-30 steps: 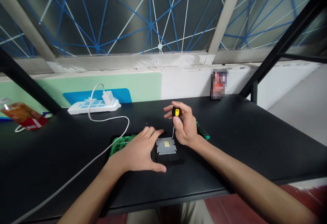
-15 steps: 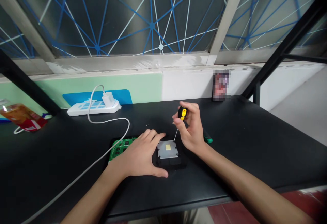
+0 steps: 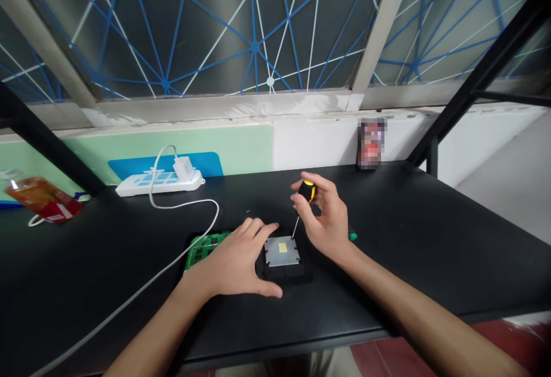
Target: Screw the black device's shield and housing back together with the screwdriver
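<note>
A small black module with a silver metal plate (image 3: 282,252) and a yellow square on top lies on the black table (image 3: 422,233). My left hand (image 3: 235,262) rests flat against its left side, thumb along the front edge, steadying it. My right hand (image 3: 327,219) pinches a small black-and-yellow screwdriver (image 3: 303,202) upright, with its thin tip down at the plate's back right corner. A green circuit board (image 3: 202,247) sticks out from under my left hand.
A white power strip (image 3: 159,181) with a plugged charger sits at the back left, its white cable (image 3: 172,262) running past the board to the front edge. A red snack packet (image 3: 41,198) lies far left. A green-handled tool (image 3: 350,235) peeks out behind my right hand.
My right hand has shifted a little to the right and its fingers have rolled around the screwdriver handle. My left hand and the module have stayed put.
</note>
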`<state>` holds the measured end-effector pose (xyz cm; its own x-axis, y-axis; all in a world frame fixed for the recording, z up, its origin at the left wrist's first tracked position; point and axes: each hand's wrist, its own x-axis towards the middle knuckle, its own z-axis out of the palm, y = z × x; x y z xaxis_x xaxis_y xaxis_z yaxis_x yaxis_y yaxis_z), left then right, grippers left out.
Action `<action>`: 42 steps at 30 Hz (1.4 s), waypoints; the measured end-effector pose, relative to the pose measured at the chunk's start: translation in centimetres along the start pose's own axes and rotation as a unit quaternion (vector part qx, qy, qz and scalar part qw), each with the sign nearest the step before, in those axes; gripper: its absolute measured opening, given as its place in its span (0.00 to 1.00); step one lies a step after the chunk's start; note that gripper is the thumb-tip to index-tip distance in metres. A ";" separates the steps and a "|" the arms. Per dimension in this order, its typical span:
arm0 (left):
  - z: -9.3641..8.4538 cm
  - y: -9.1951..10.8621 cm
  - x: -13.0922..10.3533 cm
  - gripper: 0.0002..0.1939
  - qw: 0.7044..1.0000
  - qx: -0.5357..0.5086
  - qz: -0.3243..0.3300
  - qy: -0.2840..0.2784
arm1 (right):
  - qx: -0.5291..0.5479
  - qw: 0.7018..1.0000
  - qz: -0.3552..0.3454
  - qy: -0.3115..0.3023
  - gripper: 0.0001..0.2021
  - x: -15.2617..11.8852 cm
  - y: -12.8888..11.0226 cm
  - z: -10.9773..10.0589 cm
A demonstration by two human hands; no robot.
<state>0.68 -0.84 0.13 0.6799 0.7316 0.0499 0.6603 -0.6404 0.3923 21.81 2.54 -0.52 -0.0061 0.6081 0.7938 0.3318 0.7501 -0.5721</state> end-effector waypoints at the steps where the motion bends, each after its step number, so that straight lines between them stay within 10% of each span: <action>1: 0.0 0.0 0.0 0.54 1.000 0.000 0.000 0.000 | 0.021 1.000 0.008 -0.007 0.21 0.0 -0.1 -0.1; 42: -0.3 0.3 0.0 0.53 1.000 0.003 -0.001 -0.011 | 0.002 0.997 -0.074 0.036 0.22 0.7 -0.2 -0.3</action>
<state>0.75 -0.97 0.49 0.6846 0.7283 0.0291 0.6641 -0.6397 0.3870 21.99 2.69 0.21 0.0140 0.4712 0.8819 0.3282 0.8310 -0.4492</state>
